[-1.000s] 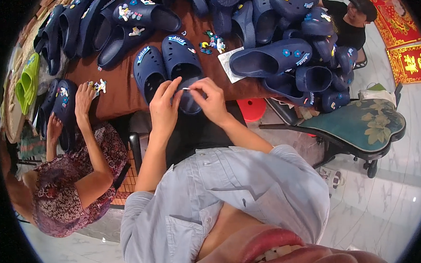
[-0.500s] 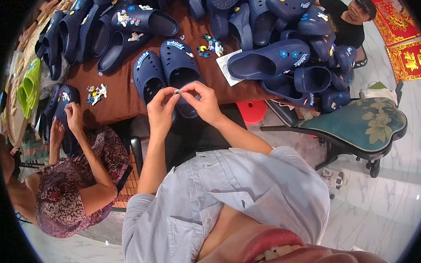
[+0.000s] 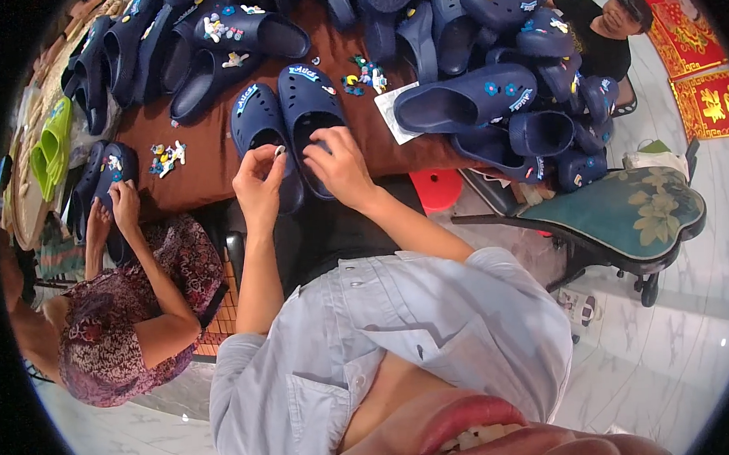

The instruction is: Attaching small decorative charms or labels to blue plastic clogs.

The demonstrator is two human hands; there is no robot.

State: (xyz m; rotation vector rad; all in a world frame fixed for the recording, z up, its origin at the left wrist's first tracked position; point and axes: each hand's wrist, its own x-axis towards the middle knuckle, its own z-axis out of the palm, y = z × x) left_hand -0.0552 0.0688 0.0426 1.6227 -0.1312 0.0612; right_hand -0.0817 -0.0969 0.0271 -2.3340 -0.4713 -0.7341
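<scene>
**Pinching a small pale piece above a pair of clogs**

Pinches a small pale piece (image 3: 280, 151) in the left hand (image 3: 257, 183), near the centre of the frame, with thumb and fingertips closed round it in a narrow grip, over the opening of the left clog (image 3: 254, 116); carries the right hand (image 3: 337, 165) just to the right, over the opening of the right clog (image 3: 312, 101), with fingers loosely curled into a half-closed grip; impossible to tell whether holding anything there or touching the clog.

Has both navy clogs side by side on the brown-covered tabletop (image 3: 206, 141), upper centre of the frame, toes towards the top, heels close to the near edge; has a loose heap of charms (image 3: 364, 75) just right of them, and a jumbled clog pile (image 3: 497, 91) at upper right; shares the tabletop with a co-worker (image 3: 130, 343) at left of the frame.

Risks dropping the small pale piece if the left grip slackens, given how little shows between the fingertips; could then lose it inside a clog or over the near edge; could also push the right clog askew through a brush of the right wrist; could scatter the charms by reaching across too low.
</scene>
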